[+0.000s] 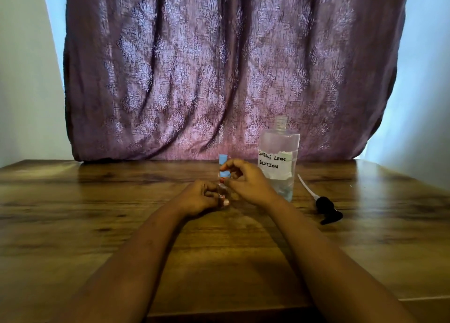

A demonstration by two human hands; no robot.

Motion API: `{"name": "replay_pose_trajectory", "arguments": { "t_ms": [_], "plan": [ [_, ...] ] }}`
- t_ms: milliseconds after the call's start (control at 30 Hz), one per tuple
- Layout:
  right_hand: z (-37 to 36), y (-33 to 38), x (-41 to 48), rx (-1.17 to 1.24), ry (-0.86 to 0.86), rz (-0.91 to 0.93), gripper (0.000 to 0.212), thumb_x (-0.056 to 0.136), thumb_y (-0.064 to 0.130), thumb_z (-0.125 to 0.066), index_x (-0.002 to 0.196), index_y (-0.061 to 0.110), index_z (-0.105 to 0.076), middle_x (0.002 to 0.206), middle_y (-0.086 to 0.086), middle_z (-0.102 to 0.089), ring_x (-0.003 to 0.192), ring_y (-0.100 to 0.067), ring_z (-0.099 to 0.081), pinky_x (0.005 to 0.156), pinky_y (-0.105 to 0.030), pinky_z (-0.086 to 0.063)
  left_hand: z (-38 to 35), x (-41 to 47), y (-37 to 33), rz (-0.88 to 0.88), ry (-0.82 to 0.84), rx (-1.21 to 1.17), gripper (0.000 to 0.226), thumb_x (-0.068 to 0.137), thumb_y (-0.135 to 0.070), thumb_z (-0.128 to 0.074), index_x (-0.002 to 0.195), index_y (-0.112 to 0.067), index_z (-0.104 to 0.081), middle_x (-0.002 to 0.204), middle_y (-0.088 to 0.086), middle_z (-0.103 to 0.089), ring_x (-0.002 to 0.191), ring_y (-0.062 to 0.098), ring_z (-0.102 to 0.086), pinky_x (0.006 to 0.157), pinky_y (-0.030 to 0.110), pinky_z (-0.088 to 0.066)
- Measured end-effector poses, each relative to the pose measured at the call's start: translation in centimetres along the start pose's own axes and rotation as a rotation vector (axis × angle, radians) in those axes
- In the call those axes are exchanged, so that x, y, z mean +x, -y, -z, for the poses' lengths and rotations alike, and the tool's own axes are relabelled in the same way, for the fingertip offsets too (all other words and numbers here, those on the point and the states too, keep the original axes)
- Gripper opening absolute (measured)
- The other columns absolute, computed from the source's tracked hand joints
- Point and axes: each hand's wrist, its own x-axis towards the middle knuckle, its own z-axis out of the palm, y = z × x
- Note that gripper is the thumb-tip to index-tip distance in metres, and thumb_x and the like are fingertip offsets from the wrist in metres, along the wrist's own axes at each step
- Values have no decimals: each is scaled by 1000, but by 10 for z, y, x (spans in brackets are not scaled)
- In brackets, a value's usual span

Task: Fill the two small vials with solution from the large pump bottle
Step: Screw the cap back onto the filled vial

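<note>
A small clear vial (222, 190) stands on the wooden table (97, 213) at the centre. My left hand (198, 197) grips its lower body. My right hand (246, 180) pinches its blue cap (225, 174) from above. Right behind it, a second vial's blue cap (223, 158) shows; its body is hidden by my fingers. The large clear bottle (278, 157), labelled "Contact Lens Solution", stands just right of my right hand with its neck uncovered. Its black pump head (327, 209) with a white tube lies on the table further right.
A purple patterned curtain (231, 66) hangs behind the table's far edge. Pale walls (24, 79) flank it on both sides. The table's near edge runs across the bottom of the view, under my forearms.
</note>
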Motion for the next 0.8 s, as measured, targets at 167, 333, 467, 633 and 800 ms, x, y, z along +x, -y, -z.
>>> {"name": "replay_pose_trajectory", "arguments": {
  "t_ms": [167,333,467,633,800],
  "plan": [
    [1,4,-1,83,15,7,25,83,10,-65,103,20,-56,109,-4,-60,95,-13,-57,80,-14,-46,0,-1,0,6,-18,1,20,73,-1,-77,81,-19,-77,87,11,-75,93,27,-67,96,46,-50],
    [-5,2,-1,-21,-38,-36,23,82,12,-68,103,15,-58,88,6,-58,68,3,-49,57,0,-38,1,1,2,9,5,-49,24,75,7,-72,82,-16,-77,84,11,-75,86,23,-69,97,45,-49],
    [2,3,2,5,59,-52,25,83,4,-63,108,11,-62,100,0,-60,76,2,-52,61,0,-39,-1,-1,0,-16,-2,-1,24,77,7,-71,95,-9,-71,86,10,-74,84,19,-69,87,34,-54],
    [-1,7,-4,64,-23,-52,33,83,11,-66,115,12,-58,114,-14,-61,81,-8,-57,58,2,-38,1,0,2,-31,0,2,19,76,3,-74,81,-15,-75,75,4,-74,80,21,-68,83,35,-53],
    [-3,2,0,1,24,-83,26,84,4,-62,110,8,-62,110,-10,-64,78,-5,-54,55,0,-39,2,1,2,-15,8,23,18,76,1,-74,86,-14,-75,72,2,-74,72,17,-67,80,37,-50]
  ]
}}
